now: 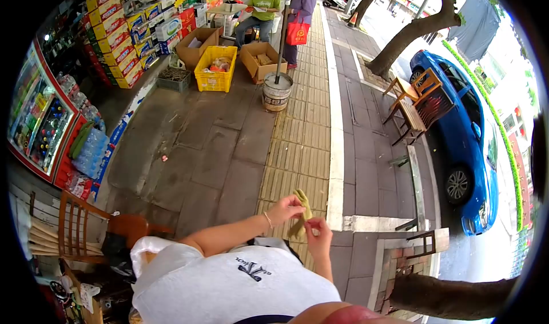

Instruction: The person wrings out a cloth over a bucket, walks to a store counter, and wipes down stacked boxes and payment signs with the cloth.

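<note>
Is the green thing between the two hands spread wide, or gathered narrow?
Gathered narrow: the green piece shows as a slim, bent strip, pinched by the left hand and right hand.

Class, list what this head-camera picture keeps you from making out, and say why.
Head view: parts of the yellow-green strip, covered by the left hand and right hand.
Head view: writing on the cooler bottles, too small.
Head view: where the lower tree trunk ends, cut off by the dark edge.

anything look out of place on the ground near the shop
A small pinkish scrap lies by itself on the dark paving; it looks like dropped litter, though it's too small to identify.
</note>
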### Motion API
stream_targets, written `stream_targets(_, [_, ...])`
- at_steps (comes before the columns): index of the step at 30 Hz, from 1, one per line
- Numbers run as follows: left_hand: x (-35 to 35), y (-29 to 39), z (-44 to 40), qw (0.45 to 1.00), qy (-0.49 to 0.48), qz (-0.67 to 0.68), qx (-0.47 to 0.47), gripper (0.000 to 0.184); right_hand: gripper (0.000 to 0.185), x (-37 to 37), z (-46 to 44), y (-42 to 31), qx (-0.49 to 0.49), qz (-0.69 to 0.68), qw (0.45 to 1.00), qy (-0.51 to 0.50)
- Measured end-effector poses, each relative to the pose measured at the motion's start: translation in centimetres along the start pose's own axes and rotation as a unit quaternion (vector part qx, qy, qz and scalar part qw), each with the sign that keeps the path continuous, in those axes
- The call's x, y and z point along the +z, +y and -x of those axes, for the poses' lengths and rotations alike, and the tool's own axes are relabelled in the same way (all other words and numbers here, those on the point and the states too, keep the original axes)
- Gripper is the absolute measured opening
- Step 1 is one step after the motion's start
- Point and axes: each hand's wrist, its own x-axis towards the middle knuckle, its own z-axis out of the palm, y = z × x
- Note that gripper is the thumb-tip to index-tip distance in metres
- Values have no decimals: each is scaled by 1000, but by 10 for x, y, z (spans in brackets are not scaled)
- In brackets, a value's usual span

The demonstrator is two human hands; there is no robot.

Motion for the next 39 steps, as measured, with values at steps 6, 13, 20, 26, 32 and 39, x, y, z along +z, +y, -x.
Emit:
stream_targets(6, [-47,44,-60,992,71,-73,73,13,11,37,-98,15,-7,-71,997,-20])
stream_targets(13, [-78,69,-107,970,214,63,98,8,7,60,-213,21,-106,-17,976,-189])
stream_targets(20, [-87,106,-159,919,355,27,171,11,7,70,-332,10,-51,-116,941,-315])
stream_targets(26, [-122,119,-176,866,447,-51,220,13,5,108,-396,34,-45,-165,887,-428])
stream_targets(32, [-167,147,-176,817,474,-261,201,19,4,149,-420,32,-12,-139,872,-470])
stream_targets(39, [-283,225,-170,651,422,-605,180,20,9,261,-458,-6,-63,-92,893,-436])
